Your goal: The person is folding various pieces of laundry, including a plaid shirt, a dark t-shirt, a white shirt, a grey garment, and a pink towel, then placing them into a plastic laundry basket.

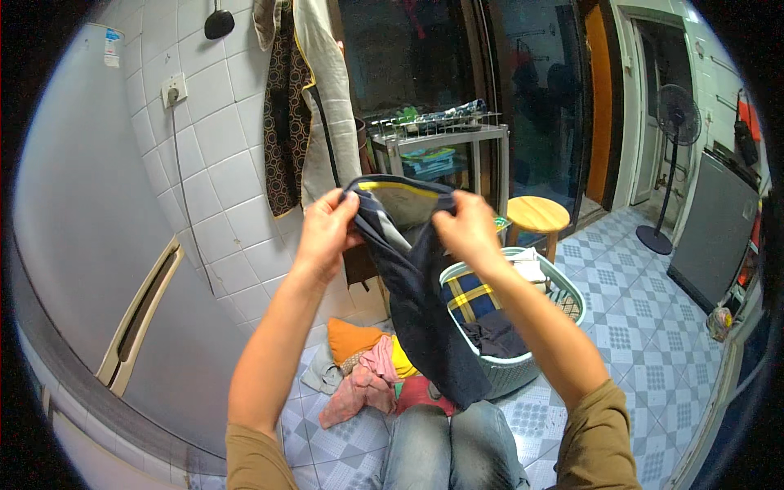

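Dark navy trousers (416,302) hang in front of me, their waistband stretched apart at the top and the legs falling toward my knees. A yellow strip and paler lining show inside the waist. My left hand (328,229) pinches one side of the waistband; my right hand (469,229) grips the other side. Below and right of the trousers stands a pale green laundry basket (518,377) holding a blue-and-yellow plaid cloth (472,299), a dark cloth (496,335) and white items. On the floor to the left lie an orange cloth (353,336), a pink cloth (361,390) and other clothes.
A grey refrigerator (90,196) fills the left side. Garments (287,122) hang by the tiled wall. Behind the basket are a round wooden stool (539,214) and a metal rack (445,137). Farther right stand a fan (676,155) and a grey cabinet-like unit (712,233).
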`<state>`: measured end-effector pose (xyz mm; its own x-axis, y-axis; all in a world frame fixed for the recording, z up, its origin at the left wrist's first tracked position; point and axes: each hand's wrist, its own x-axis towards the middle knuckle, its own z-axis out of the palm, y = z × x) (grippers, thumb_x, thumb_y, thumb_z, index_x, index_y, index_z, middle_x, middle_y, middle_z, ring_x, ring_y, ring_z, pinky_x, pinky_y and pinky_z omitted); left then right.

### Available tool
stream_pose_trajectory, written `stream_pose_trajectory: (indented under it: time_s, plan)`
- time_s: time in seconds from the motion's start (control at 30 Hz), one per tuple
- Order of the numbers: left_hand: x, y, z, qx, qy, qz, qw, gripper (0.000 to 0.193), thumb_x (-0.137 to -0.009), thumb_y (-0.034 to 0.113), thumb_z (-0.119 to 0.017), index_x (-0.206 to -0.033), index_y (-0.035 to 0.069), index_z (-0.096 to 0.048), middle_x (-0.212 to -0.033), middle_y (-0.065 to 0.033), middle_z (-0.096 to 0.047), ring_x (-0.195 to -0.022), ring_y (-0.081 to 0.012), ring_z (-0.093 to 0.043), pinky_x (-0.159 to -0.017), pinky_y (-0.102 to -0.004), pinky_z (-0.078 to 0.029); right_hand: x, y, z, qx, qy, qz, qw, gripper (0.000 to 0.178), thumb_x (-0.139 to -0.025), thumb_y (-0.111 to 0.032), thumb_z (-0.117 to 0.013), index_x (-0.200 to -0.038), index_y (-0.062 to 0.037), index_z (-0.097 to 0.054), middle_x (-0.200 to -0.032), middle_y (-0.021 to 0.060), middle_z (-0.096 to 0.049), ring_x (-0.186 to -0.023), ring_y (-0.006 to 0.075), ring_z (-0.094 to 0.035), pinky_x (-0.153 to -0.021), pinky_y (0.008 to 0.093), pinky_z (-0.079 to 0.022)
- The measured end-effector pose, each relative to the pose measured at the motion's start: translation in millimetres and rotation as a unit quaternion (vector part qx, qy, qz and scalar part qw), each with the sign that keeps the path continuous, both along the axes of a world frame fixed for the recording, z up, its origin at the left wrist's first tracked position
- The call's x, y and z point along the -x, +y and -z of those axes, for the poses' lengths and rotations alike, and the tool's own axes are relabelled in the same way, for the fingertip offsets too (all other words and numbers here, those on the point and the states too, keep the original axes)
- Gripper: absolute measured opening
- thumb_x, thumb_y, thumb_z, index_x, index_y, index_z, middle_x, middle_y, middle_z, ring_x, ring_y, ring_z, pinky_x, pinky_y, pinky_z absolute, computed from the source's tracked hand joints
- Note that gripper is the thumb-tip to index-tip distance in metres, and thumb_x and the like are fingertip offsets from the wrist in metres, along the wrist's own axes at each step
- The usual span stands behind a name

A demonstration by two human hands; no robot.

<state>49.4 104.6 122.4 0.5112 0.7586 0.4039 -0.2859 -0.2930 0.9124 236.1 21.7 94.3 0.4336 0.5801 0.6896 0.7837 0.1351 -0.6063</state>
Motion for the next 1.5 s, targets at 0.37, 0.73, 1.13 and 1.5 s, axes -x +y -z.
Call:
stream_pose_trajectory:
  time_s: [0.37, 0.73, 1.13, 1.5]
  plan:
    - [13, 5, -70, -0.45, 0.048, -0.275, 0.848, 0.014, -0.089, 0.011, -0.052, -0.086, -0.002, -0.057, -0.066, -0.0124, -0.057, -0.058, -0.0166, -0.051, -0.056, -0.0319, -0.041, -41, -65, -89, -0.004, -0.095, -0.135, 0.986, 0.032, -0.077, -0.026, -0.069, -0.096, -0.0002, -0.063, -0.083, 0.0132, -0.066, -0.077, 0.0174, -0.061, -0.071, 0.0312, -0.047]
    - [33, -3, -100, -0.382, 0.04, -0.226, 0.895, 0.016, -0.092, 0.009, -0.05, -0.085, -0.002, -0.059, -0.068, 0.0016, -0.055, -0.063, -0.006, -0.044, -0.056, -0.0253, -0.039, -60, -111, -133, 0.009, 0.03, -0.306, 0.952, 0.023, -0.086, -0.029, -0.064, -0.086, -0.0064, -0.065, -0.075, -0.0024, -0.061, -0.067, 0.0043, -0.053, -0.063, 0.0194, -0.042]
    - [-8, 4, -91, -0.129, -0.02, -0.149, 0.98, 0.022, -0.085, 0.018, -0.062, -0.088, -0.004, -0.064, -0.077, -0.004, -0.062, -0.063, -0.0093, -0.053, -0.059, -0.0244, -0.044, -55, -52, -118, -0.006, 0.069, -0.092, 0.993, 0.024, -0.085, -0.024, -0.062, -0.087, -0.0005, -0.066, -0.071, 0.0021, -0.06, -0.064, 0.0071, -0.053, -0.058, 0.0237, -0.042]
    - [-49, -97, -83, -0.164, -0.143, 0.019, 0.976, 0.016, -0.089, 0.012, -0.057, -0.101, 0.0, -0.057, -0.076, -0.0005, -0.057, -0.062, -0.0077, -0.055, -0.058, -0.0203, -0.048, 3, -43, -115, -0.181, 0.052, -0.281, 0.941, 0.016, -0.087, -0.011, -0.056, -0.092, 0.0016, -0.065, -0.078, 0.0092, -0.066, -0.069, 0.0117, -0.059, -0.064, 0.0262, -0.047]
